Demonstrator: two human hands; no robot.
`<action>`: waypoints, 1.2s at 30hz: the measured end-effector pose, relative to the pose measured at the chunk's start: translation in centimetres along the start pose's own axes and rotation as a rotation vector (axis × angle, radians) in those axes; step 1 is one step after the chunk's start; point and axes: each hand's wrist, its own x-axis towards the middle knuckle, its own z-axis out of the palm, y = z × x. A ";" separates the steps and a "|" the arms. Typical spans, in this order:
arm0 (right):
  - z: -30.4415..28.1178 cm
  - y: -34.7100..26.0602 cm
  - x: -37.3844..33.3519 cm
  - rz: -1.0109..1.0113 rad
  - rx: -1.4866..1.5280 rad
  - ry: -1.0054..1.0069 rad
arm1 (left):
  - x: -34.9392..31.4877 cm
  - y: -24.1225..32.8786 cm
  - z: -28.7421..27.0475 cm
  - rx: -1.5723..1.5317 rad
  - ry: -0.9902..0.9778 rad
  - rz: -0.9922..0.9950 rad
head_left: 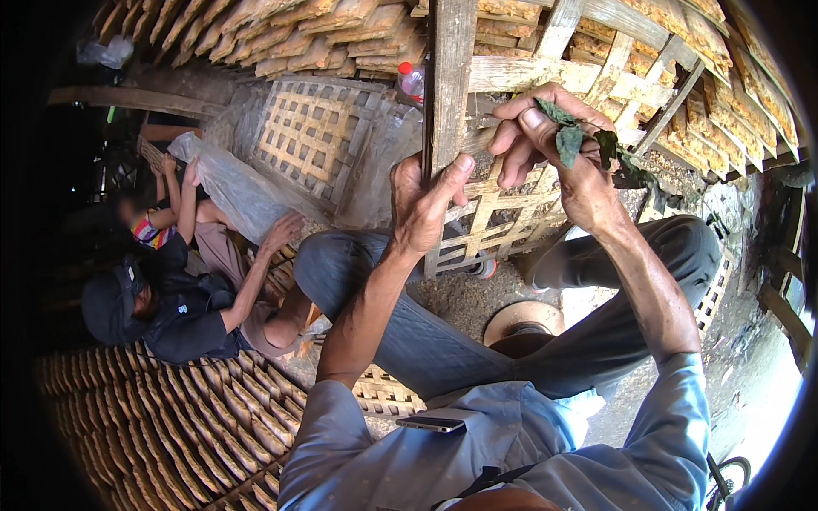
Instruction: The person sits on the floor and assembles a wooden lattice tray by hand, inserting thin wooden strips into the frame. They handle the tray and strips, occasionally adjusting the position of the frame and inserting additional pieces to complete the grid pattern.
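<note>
My left hand [426,200] is closed around the lower part of an upright wooden bar [450,77], thumb pointing up along it. The bar forms the edge of a woven bamboo rack [490,223] standing in front of me. Higher and to the right, my right hand [579,175] pinches some crumpled dark green leaves [568,145] between thumb and fingers. More of the leaf hangs behind that hand, toward the right. The other fingers of my right hand are curled close to the rack's slats.
Rows of stacked brown slabs [341,34] fill racks above, and more slabs [170,426] lie at lower left. At left a co-worker [187,298] handles a plastic sheet [234,192] near another woven panel [315,128]. A red-capped bottle [411,81] and a round lid-like object [521,322] are nearby.
</note>
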 end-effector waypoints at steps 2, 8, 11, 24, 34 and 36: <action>-0.3 0.3 0.3 0.086 -0.040 -0.077 | 0.0 0.1 -0.1 -0.009 0.011 0.002; 0.4 0.4 0.2 0.005 -0.039 0.041 | -0.1 -0.1 -0.2 -0.006 0.024 -0.030; -0.5 1.8 0.5 -0.201 -0.270 -0.006 | 0.0 -0.3 -0.1 -0.011 0.037 -0.017; -1.6 2.5 0.7 -0.371 -0.482 -0.053 | 0.2 0.1 -0.1 0.001 0.039 -0.057; -2.5 1.6 1.3 -0.403 -0.464 0.105 | 0.3 -0.8 -0.8 -0.046 0.123 -0.072; -2.5 -0.9 0.9 -0.184 -0.536 0.226 | 0.3 -0.4 -0.9 -0.084 0.150 -0.066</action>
